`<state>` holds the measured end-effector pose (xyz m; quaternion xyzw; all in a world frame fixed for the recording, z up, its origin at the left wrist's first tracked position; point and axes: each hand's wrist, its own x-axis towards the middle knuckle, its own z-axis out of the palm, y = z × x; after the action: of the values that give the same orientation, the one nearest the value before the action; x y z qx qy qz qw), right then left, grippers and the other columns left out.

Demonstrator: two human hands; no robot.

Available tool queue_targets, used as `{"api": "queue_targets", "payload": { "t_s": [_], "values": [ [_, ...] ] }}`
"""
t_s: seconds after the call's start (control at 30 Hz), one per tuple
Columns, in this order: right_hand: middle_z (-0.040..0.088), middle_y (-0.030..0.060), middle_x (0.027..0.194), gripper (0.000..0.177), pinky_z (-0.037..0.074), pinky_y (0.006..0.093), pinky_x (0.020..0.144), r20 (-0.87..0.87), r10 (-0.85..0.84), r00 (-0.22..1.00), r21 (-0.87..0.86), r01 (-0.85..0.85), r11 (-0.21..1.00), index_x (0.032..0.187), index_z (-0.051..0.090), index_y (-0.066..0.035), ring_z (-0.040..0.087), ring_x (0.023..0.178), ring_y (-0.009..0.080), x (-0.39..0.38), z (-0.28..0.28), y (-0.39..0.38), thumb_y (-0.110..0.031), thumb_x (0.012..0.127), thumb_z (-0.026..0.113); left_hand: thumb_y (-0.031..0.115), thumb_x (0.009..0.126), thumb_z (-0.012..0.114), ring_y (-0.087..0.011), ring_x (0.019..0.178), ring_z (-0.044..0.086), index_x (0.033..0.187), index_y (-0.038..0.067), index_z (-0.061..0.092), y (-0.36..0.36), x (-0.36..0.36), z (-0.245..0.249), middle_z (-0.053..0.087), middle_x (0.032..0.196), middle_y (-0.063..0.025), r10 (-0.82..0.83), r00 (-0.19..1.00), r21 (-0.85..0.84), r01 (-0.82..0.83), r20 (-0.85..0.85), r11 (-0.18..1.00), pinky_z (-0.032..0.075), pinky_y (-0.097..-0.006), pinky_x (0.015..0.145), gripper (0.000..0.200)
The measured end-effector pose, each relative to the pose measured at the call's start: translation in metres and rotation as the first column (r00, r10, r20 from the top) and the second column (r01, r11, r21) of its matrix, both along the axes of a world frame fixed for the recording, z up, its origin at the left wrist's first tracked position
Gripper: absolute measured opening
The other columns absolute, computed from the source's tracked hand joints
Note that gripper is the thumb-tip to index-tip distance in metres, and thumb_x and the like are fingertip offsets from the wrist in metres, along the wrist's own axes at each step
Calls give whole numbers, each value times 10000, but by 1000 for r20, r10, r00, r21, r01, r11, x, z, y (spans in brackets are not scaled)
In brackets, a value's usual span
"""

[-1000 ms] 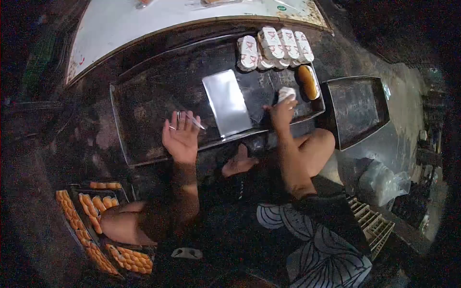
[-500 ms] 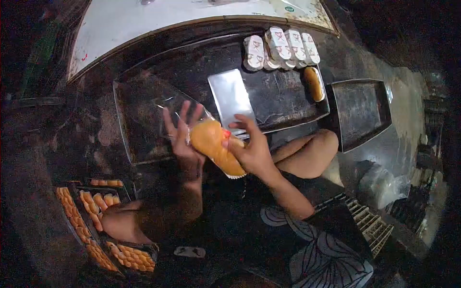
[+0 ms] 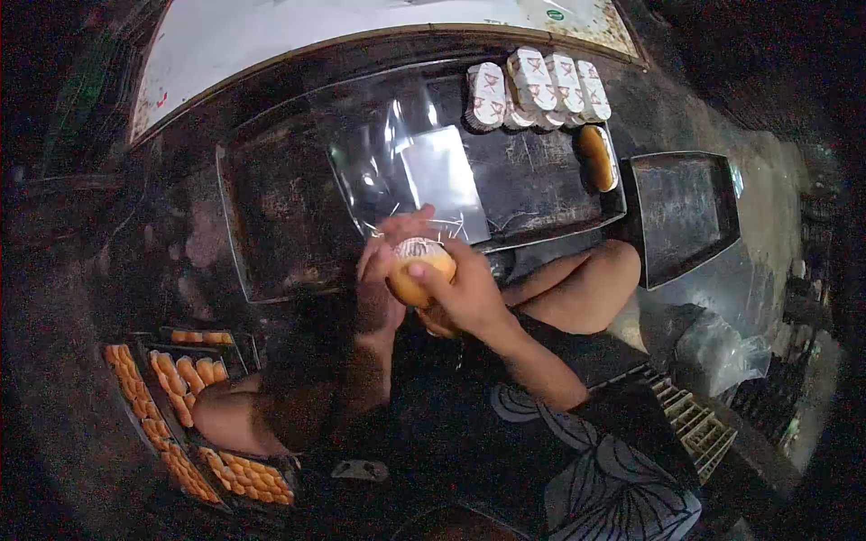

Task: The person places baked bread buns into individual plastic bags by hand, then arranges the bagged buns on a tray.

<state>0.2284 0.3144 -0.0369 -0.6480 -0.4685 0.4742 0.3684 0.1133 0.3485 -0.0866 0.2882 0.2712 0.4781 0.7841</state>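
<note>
A golden bread roll (image 3: 415, 281) is held low in front of me, with a white pleated paper at its upper end. My right hand (image 3: 465, 293) is closed round it from the right, thumb on top. On its left side is my left hand (image 3: 386, 257), fingers bent at the mouth of a clear plastic bag (image 3: 365, 167). The bag spreads forward, puffed out, from the roll's papered end. Beneath it, a stack of flat clear bags (image 3: 444, 176) lies on the dark tray (image 3: 298, 194).
Several paper-wrapped packs (image 3: 541, 86) stand at the tray's far right, by a single roll (image 3: 595, 155). Another dark tray (image 3: 681, 212) is at the right. Trays of rolls (image 3: 244, 473) sit at lower left, a plastic bag (image 3: 717, 352) and a crate (image 3: 690, 419) at lower right.
The roll has turned so its papered end points forward. The clear bag has swung from the left to in front of it and opened out. Both hands are closer together.
</note>
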Motion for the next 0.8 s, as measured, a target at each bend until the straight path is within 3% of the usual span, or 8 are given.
{"api": "queue_targets", "payload": {
  "t_s": [0.17,0.3,0.37,0.43,0.57,0.7,0.77,0.8],
  "values": [
    [608,179,797,379,462,324,672,-41,-27,999,-1,27,1000,987,556,18,609,751,228,14,-10,5,-298,779,584,447,848,398,-299,1115,427,987,0,487,11,-24,-5,433,1193,-227,-51,970,-56,66,236,996,342,-398,933,476],
    [606,139,806,381,448,292,690,-209,-55,976,-24,51,998,968,554,19,576,751,168,13,-21,1,-323,799,552,264,889,398,-268,1120,430,955,46,526,39,-30,17,493,1132,-194,-27,981,-179,-8,-193,984,313,-421,975,262],
    [601,124,817,385,443,281,702,-344,-102,933,-70,83,994,967,552,18,561,759,154,8,-37,-9,-330,804,544,213,885,414,-234,1115,439,945,68,537,45,-38,3,548,1071,-117,145,932,-403,0,331,915,318,-422,979,200],
    [584,103,848,382,433,273,723,-642,-342,686,-248,237,939,967,544,16,537,775,149,3,-57,-26,-332,810,531,253,881,420,-208,1087,463,941,98,543,40,-40,0,584,998,-43,195,888,-455,18,416,890,324,-438,966,207],
    [584,126,881,330,438,294,735,-179,-3,984,182,36,983,981,540,7,558,818,204,13,-18,-27,-248,776,581,273,876,425,-183,1048,483,955,136,541,30,-26,26,593,925,-16,339,811,-576,-3,477,817,314,-485,950,196],
    [590,155,871,408,469,340,700,260,-71,963,720,-144,678,955,554,15,591,763,269,23,25,-6,-240,667,690,226,897,348,-224,1095,450,1068,88,480,17,-16,53,534,1059,-92,358,741,-539,5,567,842,296,-492,967,256],
    [596,144,851,452,478,347,677,324,-87,942,759,-204,619,952,558,20,596,737,269,23,40,7,-256,630,714,228,896,338,-248,1104,441,1098,25,435,11,-12,68,505,1092,-145,332,891,-365,-211,310,907,292,-473,980,303],
    [586,151,887,499,478,336,679,407,-85,910,711,-257,654,1008,523,23,592,756,275,22,42,16,-240,631,716,206,892,341,-267,1115,429,1098,-20,407,8,-14,62,472,1133,-177,318,844,-382,-148,432,912,306,-443,978,313]
  ]
}}
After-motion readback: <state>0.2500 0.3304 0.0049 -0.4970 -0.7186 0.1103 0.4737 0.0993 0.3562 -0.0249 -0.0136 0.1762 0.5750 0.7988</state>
